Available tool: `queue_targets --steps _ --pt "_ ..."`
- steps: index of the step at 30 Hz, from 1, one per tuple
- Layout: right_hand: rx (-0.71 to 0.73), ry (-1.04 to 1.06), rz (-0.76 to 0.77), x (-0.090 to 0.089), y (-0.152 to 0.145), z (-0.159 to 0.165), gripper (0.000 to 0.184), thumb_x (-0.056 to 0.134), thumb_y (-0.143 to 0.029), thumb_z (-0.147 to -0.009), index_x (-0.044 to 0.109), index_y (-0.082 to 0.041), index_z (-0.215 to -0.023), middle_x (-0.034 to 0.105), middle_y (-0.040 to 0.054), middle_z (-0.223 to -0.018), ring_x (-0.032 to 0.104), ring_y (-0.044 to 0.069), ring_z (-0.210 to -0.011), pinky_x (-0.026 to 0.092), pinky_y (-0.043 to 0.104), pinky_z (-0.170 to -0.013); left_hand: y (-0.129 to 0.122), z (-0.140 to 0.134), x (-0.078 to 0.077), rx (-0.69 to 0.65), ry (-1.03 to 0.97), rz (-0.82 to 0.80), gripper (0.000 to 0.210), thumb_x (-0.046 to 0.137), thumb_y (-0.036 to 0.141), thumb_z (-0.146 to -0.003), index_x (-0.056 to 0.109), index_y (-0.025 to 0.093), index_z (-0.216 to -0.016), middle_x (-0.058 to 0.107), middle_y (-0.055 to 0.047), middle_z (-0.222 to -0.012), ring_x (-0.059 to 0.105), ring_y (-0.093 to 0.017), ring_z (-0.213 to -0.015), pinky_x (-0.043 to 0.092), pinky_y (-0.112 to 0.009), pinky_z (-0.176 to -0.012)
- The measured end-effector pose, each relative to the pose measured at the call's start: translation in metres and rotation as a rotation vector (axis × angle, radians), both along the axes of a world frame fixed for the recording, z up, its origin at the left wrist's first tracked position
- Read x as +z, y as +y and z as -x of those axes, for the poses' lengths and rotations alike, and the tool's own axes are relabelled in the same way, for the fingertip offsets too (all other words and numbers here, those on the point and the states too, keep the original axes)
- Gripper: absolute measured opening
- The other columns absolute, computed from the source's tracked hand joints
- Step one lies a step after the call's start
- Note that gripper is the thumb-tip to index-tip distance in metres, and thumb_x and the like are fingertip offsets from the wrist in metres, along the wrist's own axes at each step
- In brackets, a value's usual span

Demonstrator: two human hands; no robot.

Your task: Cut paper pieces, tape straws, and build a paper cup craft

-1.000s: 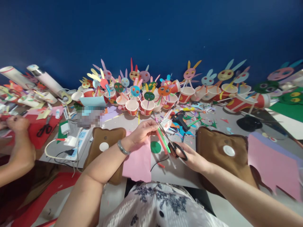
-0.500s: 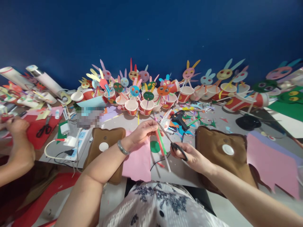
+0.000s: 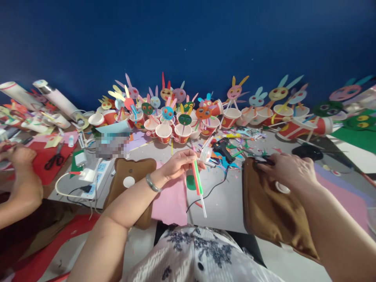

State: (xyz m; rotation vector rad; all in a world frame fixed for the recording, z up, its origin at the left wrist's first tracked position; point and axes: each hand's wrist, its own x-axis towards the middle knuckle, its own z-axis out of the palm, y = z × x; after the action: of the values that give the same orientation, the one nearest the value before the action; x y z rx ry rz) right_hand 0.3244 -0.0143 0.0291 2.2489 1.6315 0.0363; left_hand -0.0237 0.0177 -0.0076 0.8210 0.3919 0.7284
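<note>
My left hand (image 3: 183, 162), its wrist in a grey bangle, pinches a small bundle of straws. An orange straw (image 3: 196, 177) and a green straw (image 3: 199, 176) hang side by side, with a clear white straw (image 3: 204, 209) reaching below them. A pink tip pokes out above the fingers. Over the right-hand brown bag (image 3: 264, 203), my right hand (image 3: 290, 168) is closed on dark-handled scissors (image 3: 265, 159), mostly covered by the hand and pointing left. Under the straws lie a green paper circle (image 3: 190, 182) and pink paper (image 3: 170, 199).
Paper cups (image 3: 163, 133) with rabbit-faced paper figures line the back. A black glue gun (image 3: 223, 149) and a roll of clear tape (image 3: 206, 155) sit among paper scraps. Left are another brown bag (image 3: 143, 172), a power strip (image 3: 100, 178) and another person's arm (image 3: 23, 184).
My right hand has carried the scissors away from the straws, rightward over the brown bag. My left hand stays in place, and the straws now hang closer together.
</note>
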Motion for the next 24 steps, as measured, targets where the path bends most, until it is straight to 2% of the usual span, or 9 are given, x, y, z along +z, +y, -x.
queue_targets --steps 4,8,10,12,14,16,19,22,24 --pt "0.019 0.037 0.049 -0.006 0.006 -0.018 0.041 0.064 -0.058 -0.082 0.073 -0.025 -0.104 0.075 0.0151 -0.106 0.064 0.035 -0.101 0.037 0.04 -0.075 0.0 0.0 0.0 -0.007 0.017 -0.008 0.027 0.077 0.033 -0.081 0.057 0.016 -0.087 0.075 -0.008 -0.084 0.074 -0.021 -0.084 0.054 -0.033 -0.081" --pt "0.11 0.028 -0.126 -0.008 0.005 -0.016 0.041 0.066 -0.057 -0.076 0.074 -0.024 -0.099 0.075 0.0141 -0.109 0.065 0.037 -0.101 0.04 0.042 -0.076 -0.001 0.0 0.004 -0.032 0.01 -0.01 0.031 0.079 0.037 -0.079 0.056 0.016 -0.084 0.075 -0.009 -0.084 0.074 -0.022 -0.084 0.053 -0.032 -0.081" --pt "0.258 0.07 -0.315 -0.007 0.001 -0.001 0.033 0.06 -0.049 -0.081 0.074 -0.023 -0.097 0.076 0.0119 -0.109 0.066 0.035 -0.101 0.041 0.043 -0.08 -0.003 0.0 0.007 -0.044 0.008 -0.011 0.033 0.08 0.038 -0.078 0.056 0.015 -0.083 0.075 -0.009 -0.083 0.074 -0.023 -0.085 0.053 -0.032 -0.08" --pt "0.477 0.175 -0.488 -0.005 -0.003 0.021 0.026 0.051 -0.035 -0.088 0.072 -0.024 -0.098 0.077 0.0081 -0.107 0.068 0.029 -0.099 0.042 0.04 -0.084 -0.005 0.0 0.009 -0.039 0.021 -0.008 0.032 0.079 0.037 -0.079 0.056 0.015 -0.083 0.075 -0.009 -0.084 0.074 -0.023 -0.087 0.053 -0.032 -0.081" --pt "0.62 0.189 -0.575 -0.003 -0.005 0.044 0.026 0.049 -0.019 -0.086 0.072 -0.022 -0.098 0.078 0.0073 -0.102 0.069 0.025 -0.091 0.04 0.04 -0.089 -0.007 -0.001 0.011 -0.022 0.034 -0.002 0.029 0.077 0.035 -0.081 0.056 0.015 -0.084 0.074 -0.009 -0.085 0.074 -0.022 -0.088 0.053 -0.032 -0.083" --pt "0.66 0.132 -0.556 0.0 -0.005 0.063 0.02 0.052 -0.014 -0.083 0.071 -0.019 -0.086 0.078 0.0093 -0.087 0.069 0.027 -0.083 0.038 0.043 -0.091 -0.008 -0.001 0.012 -0.014 0.035 -0.005 0.028 0.076 0.035 -0.081 0.056 0.016 -0.084 0.074 -0.009 -0.085 0.074 -0.022 -0.088 0.052 -0.033 -0.085" --pt "0.699 0.296 -0.572 0.003 -0.004 0.085 0.016 0.056 -0.022 -0.089 0.07 -0.017 -0.086 0.076 0.0102 -0.08 0.068 0.026 -0.076 0.041 0.043 -0.088 -0.008 -0.002 0.012 -0.009 0.035 -0.019 0.032 0.079 0.037 -0.079 0.056 0.015 -0.081 0.073 -0.008 -0.082 0.073 -0.023 -0.087 0.053 -0.035 -0.086" --pt "0.772 0.638 -0.69 0.003 -0.007 0.106 0.02 0.059 -0.038 -0.094 0.07 -0.021 -0.098 0.075 0.008 -0.091 0.068 0.023 -0.084 0.045 0.039 -0.087 -0.008 -0.003 0.011 0.006 0.041 -0.029 0.03 0.078 0.037 -0.08 0.057 0.015 -0.082 0.073 -0.008 -0.086 0.073 -0.021 -0.088 0.053 -0.035 -0.087" --pt "0.844 0.679 -0.737 0.002 -0.01 0.12 0.021 0.062 -0.039 -0.093 0.071 -0.023 -0.103 0.074 0.0086 -0.096 0.066 0.023 -0.087 0.045 0.039 -0.085 -0.007 -0.003 0.009 -0.003 0.034 -0.035 0.03 0.079 0.036 -0.08 0.057 0.015 -0.083 0.072 -0.008 -0.088 0.073 -0.02 -0.086 0.054 -0.035 -0.086"
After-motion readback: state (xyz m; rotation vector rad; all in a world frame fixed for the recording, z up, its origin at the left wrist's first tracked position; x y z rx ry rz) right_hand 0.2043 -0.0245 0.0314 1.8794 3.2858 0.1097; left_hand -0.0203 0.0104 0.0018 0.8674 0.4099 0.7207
